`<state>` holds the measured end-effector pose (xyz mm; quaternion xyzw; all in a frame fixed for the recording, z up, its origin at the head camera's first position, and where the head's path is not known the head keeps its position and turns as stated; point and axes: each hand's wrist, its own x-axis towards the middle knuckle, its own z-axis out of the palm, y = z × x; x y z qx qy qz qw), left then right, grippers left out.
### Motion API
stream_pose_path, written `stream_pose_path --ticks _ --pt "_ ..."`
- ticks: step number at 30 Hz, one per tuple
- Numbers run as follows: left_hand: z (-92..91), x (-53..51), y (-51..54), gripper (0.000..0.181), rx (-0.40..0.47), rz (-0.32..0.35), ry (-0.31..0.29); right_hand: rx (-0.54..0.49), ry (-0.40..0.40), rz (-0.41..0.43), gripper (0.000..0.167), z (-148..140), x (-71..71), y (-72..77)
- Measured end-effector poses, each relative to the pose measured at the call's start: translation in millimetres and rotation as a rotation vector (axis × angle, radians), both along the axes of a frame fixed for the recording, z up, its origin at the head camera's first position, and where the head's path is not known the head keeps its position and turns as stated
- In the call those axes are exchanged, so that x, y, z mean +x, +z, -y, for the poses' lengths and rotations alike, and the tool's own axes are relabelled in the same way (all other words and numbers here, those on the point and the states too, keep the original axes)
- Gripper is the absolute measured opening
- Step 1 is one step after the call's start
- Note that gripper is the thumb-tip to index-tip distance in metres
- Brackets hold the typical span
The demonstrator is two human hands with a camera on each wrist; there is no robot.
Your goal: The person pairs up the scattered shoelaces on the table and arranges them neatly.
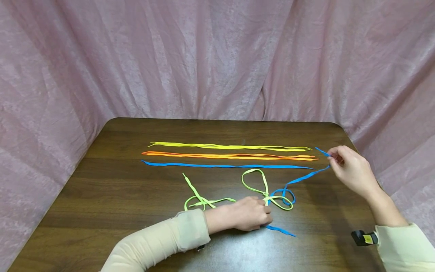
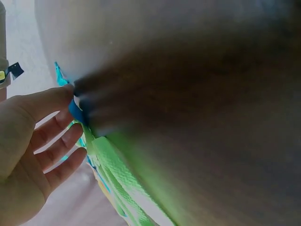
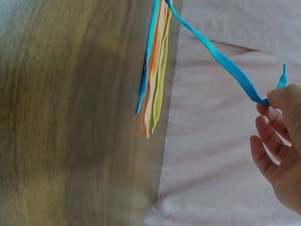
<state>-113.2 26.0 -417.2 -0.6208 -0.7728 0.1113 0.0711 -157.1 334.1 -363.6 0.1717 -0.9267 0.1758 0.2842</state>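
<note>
Between thumb and forefinger, my right hand (image 1: 353, 170) pinches a blue shoelace (image 1: 307, 176) close to one tip, lifted off the table at the right. From there the lace slopes down to a small loop in the tangle at the centre front. A lime-green shoelace (image 1: 253, 170) lies looped and crossed with the blue one; its other part (image 1: 195, 192) stretches left. Over that tangle is my left hand (image 1: 249, 213), whose thumb and forefinger pinch the blue lace (image 2: 76, 112) low by the tabletop. The left hand hides part of the crossing.
Behind the tangle, a straight blue shoelace (image 1: 221, 166), an orange pair (image 1: 224, 155) and a yellow pair (image 1: 231, 147) lie in parallel rows on the brown wooden table (image 1: 102, 181). Pink curtains (image 1: 204, 56) hang around the table's back and sides.
</note>
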Motion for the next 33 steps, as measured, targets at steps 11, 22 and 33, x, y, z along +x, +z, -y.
stream_pose_path --ticks 11,22,33 --pt "11.7 -0.1 0.8 0.012 0.002 0.098 0.044 -0.013 -0.029 -0.008 0.020 -10.0 4.3 -2.3" --pt "14.2 -8.0 13.7 0.010 0.055 0.115 0.064 -0.026 -0.019 -0.007 0.015 -13.3 5.4 -2.7" --pt "-13.0 -27.9 15.6 0.012 0.195 -0.060 0.197 -0.036 -0.012 0.001 0.017 -10.5 4.1 -6.4"
